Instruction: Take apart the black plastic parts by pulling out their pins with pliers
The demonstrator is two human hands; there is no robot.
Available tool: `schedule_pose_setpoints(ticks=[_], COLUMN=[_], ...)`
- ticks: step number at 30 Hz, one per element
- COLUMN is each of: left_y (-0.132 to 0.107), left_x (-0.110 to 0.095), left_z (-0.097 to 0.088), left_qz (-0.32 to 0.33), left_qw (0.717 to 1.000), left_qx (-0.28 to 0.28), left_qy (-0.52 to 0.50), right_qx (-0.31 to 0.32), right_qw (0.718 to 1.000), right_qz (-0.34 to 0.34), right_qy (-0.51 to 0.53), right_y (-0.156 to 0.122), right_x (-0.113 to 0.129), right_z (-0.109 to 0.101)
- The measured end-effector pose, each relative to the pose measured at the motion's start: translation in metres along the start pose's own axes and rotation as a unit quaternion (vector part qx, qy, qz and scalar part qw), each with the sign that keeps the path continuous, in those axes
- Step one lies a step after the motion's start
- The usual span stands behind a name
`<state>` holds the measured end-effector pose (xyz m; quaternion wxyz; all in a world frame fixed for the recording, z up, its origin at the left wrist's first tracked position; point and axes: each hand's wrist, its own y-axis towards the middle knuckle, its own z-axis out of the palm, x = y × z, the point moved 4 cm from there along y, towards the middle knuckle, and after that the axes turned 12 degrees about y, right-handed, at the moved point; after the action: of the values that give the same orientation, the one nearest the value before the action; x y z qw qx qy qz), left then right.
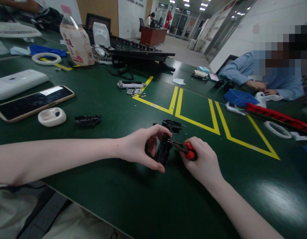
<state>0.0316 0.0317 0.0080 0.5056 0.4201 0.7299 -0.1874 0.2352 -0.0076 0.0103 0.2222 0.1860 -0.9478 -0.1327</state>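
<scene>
My left hand (140, 147) pinches a small black plastic part (163, 153) between thumb and fingers, holding it just above the green table (123, 186). My right hand (201, 161) grips a small screwdriver with a red and black handle (189, 151). Its tip points left into the black part. Another black plastic piece (172, 124) lies on the table just behind my hands.
A phone (34, 102), a white oval case (52, 117) and a black fragment (87, 120) lie at the left. Yellow tape lines (193, 121) mark the table. Small screws and metal bits (133, 90) lie further back. A person in blue (263, 74) sits at the right near a blue tray (239, 98).
</scene>
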Motion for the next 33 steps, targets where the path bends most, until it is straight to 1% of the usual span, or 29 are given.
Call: schedule_pose_setpoints(ticks=[7,15,22,27,30,33], left_y=[0.0003,-0.0009,-0.0016,-0.0030,-0.0035,-0.0034], left_x=[0.0005,0.0001,0.0024,0.0008,-0.0001,-0.0009], left_z=[0.0004,0.0017,0.0021,0.0010,0.0017,0.0026], left_qz=[-0.008,-0.008,0.003,0.044,0.044,0.033], left_qw=[0.999,0.998,0.999,0.994,0.990,0.988], left_qx=[-0.011,-0.028,-0.008,-0.025,-0.031,-0.033], left_qy=[0.038,0.047,0.043,0.097,0.134,0.150], right_qx=[0.000,-0.018,-0.006,0.001,-0.006,-0.016], right_qw=[1.000,0.998,1.000,1.000,1.000,0.999], right_qz=[-0.001,-0.031,-0.003,0.016,0.008,0.000], right_qy=[-0.005,-0.047,-0.013,-0.002,-0.020,-0.037], right_y=[0.0009,-0.0002,0.0010,0.0015,0.0018,0.0019], right_x=[-0.0007,0.0005,0.0010,-0.0018,-0.0016,-0.0009], right_z=[0.0000,-0.0042,-0.0015,-0.0004,-0.0014,-0.0025])
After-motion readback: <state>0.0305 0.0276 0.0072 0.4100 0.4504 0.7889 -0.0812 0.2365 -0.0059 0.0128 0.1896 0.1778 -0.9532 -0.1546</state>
